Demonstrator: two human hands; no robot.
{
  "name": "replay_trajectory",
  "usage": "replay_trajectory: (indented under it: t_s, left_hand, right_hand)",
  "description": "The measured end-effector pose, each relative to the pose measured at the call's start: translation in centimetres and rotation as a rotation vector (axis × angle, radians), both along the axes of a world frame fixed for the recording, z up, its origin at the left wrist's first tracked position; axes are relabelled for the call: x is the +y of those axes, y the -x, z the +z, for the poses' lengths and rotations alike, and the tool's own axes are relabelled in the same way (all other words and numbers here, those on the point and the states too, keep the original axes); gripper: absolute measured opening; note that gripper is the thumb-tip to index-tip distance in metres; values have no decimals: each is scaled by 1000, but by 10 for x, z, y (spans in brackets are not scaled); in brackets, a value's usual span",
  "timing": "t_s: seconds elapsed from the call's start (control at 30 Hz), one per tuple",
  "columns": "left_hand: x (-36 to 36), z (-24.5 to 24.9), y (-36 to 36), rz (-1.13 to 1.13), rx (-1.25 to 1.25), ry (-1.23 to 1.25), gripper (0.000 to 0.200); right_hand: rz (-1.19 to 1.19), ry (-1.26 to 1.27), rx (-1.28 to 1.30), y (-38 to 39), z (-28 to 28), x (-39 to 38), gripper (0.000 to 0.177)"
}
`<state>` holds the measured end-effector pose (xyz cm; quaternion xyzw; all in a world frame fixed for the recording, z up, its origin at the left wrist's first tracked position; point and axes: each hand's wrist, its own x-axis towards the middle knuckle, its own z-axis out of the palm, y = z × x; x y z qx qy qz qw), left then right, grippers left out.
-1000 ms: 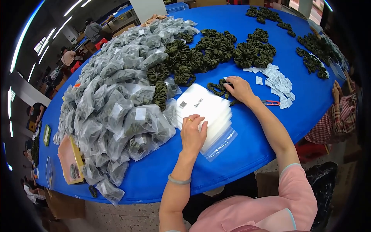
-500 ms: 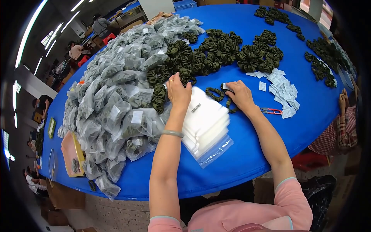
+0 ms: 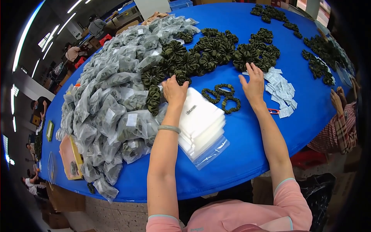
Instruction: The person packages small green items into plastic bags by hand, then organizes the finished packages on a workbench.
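On the blue tabletop (image 3: 247,147), the left hand (image 3: 174,91) lies on a big green scrunchie (image 3: 181,76) right in front of it, grip hidden, while the right hand (image 3: 253,86) is open and flat beside the paper tags (image 3: 282,89), farther away.

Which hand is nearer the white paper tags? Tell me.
Right. The right hand sits just left of the white paper tags; the left hand is farther, by the zip-bag stack.
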<state>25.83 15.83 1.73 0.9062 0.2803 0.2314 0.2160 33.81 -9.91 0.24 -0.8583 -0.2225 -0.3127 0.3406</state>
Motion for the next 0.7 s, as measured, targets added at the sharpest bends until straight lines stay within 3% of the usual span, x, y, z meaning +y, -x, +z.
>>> replay_trajectory:
  t_s: [0.07, 0.23, 0.3, 0.33, 0.4, 0.53, 0.57, 0.63, 0.7]
  left_hand:
    - [1, 0, -1, 3, 8, -14, 45]
    - [13, 2, -1, 41, -59, 223, 38]
    - [12, 7, 9, -40, -337, 785, 34]
    - [9, 10, 17, -84, -475, 1064, 31]
    - [-2, 14, 35, -126, -607, 1340, 29]
    - [-70, 42, 82, -379, -529, 751, 22]
    - [-90, 42, 90, -467, -574, 440, 21]
    - [-131, 33, 104, -568, -592, 144, 20]
    - [-168, 17, 118, -792, -398, -69, 29]
  right_hand:
    - [-88, 47, -115, 2, -1, 0, 41]
    - [211, 461, 343, 25, -14, 24, 39]
    - [198, 486, 349, 23, -13, 30, 39]
    - [184, 499, 235, 22, -20, 31, 37]
    - [172, 509, 129, 24, -21, 28, 35]
    - [206, -47, 367, 22, 24, 3, 31]
    - [214, -181, 366, 19, 32, -4, 30]
    - [194, -307, 306, 35, 50, -25, 29]
    - [182, -324, 336, 60, 75, -50, 31]
